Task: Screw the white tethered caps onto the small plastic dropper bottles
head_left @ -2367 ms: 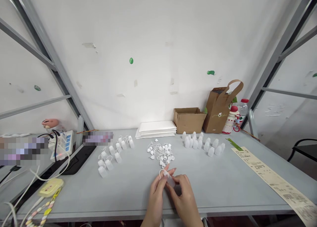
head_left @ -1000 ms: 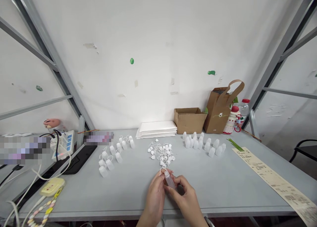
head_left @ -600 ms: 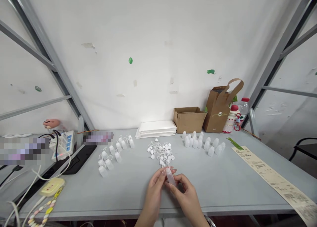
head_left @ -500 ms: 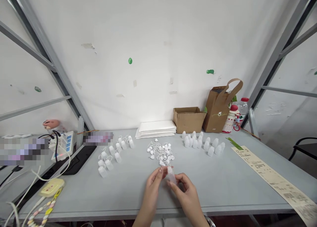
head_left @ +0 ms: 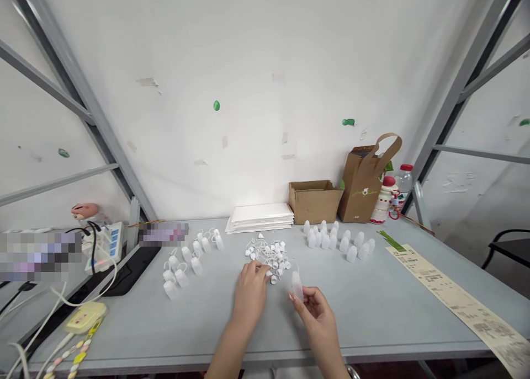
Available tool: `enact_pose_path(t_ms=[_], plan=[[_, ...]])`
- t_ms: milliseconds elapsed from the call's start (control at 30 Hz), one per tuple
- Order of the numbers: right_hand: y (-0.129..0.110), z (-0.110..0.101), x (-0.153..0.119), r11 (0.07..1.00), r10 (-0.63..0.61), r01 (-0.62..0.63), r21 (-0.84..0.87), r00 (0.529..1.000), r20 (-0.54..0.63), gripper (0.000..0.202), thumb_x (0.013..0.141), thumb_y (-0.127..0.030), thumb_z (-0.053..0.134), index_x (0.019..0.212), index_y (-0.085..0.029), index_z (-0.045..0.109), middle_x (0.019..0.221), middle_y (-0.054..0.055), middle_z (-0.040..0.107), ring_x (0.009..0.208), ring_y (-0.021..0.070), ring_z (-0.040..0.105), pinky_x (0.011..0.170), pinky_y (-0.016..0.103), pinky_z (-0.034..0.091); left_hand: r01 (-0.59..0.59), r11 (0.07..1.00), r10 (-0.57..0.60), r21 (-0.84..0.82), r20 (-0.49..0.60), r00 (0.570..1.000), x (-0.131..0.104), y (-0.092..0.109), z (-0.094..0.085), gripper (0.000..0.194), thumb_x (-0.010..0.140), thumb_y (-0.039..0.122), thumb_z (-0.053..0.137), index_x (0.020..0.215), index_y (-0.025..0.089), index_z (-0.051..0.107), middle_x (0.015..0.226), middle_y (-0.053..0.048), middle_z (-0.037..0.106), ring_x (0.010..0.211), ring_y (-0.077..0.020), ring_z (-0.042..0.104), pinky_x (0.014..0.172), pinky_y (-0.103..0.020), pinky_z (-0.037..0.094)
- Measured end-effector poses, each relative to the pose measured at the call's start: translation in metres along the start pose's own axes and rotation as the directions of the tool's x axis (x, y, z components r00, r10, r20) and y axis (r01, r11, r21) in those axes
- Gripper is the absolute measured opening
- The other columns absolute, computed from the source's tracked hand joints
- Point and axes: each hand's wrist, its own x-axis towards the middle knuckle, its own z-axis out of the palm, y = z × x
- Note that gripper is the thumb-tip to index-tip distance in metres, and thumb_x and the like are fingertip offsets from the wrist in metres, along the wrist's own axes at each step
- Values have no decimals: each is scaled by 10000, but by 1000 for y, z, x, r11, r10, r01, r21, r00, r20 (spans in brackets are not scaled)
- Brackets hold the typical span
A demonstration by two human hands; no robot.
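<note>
My right hand [head_left: 317, 313] pinches a small translucent white dropper bottle [head_left: 296, 285] upright between thumb and fingertips. A thin white strap loops up from the bottle's neck. At the near edge of a pile of white caps with thin straps [head_left: 271, 252] is my left hand [head_left: 250, 291], its fingers curled together. What those fingertips hold, if anything, is hidden. Several bottles with straps and caps [head_left: 181, 278] stand to the left. Several bottles without straps [head_left: 325, 240] stand upright to the right, behind my right hand.
A stack of white sheets [head_left: 260, 218], an open cardboard box [head_left: 315, 202] and a brown paper bag [head_left: 360, 188] line the wall. Right lies a long printed paper strip [head_left: 447, 291]. Left are a power strip [head_left: 111, 244], cables and a yellow device [head_left: 85, 317].
My left hand has left the bottle and moved forward and left to the cap pile. My right hand has shifted the bottle slightly right, and its strap now shows.
</note>
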Motion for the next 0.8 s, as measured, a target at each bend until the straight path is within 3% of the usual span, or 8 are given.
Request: enact_pose_path(t_ms=[233, 500, 600, 800], plan=[[1, 1, 0, 997, 20, -18, -72, 999, 34, 259, 698, -418, 650, 743, -171, 588, 675, -1, 540, 659, 162, 488, 634, 271, 424, 34, 999, -34, -4, 2, 999, 2, -3, 4, 226, 736, 59, 508, 805, 199, 670, 837, -69, 626, 865, -261, 524, 790, -406, 402], [-1, 1, -2, 991, 21, -8, -133, 995, 100, 270, 736, -432, 614, 777, -165, 612, 714, 25, 584, 687, 177, 512, 668, 279, 426, 131, 947, -163, -293, -88, 983, -2, -4, -3, 215, 727, 99, 507, 814, 210, 668, 824, -62, 615, 889, -270, 540, 864, -466, 368], [-4, 0, -3, 989, 8, 14, -149, 989, 147, 264, 752, -429, 604, 792, -169, 637, 732, 41, 623, 708, 192, 544, 672, 275, 436, 173, 860, -247, -481, -94, 965, -5, 1, -6, 182, 775, 228, 503, 876, 218, 654, 923, -70, 619, 947, -250, 557, 895, -432, 383], [-13, 1, -8, 978, -28, 97, -182, 938, 345, 259, 806, -394, 556, 909, -189, 674, 797, 54, 688, 734, 201, 593, 702, 271, 453, 290, 551, -332, -782, 113, 936, -18, 20, -9, 273, 767, 394, 542, 862, 148, 614, 920, -131, 692, 895, -239, 646, 806, -371, 485]])
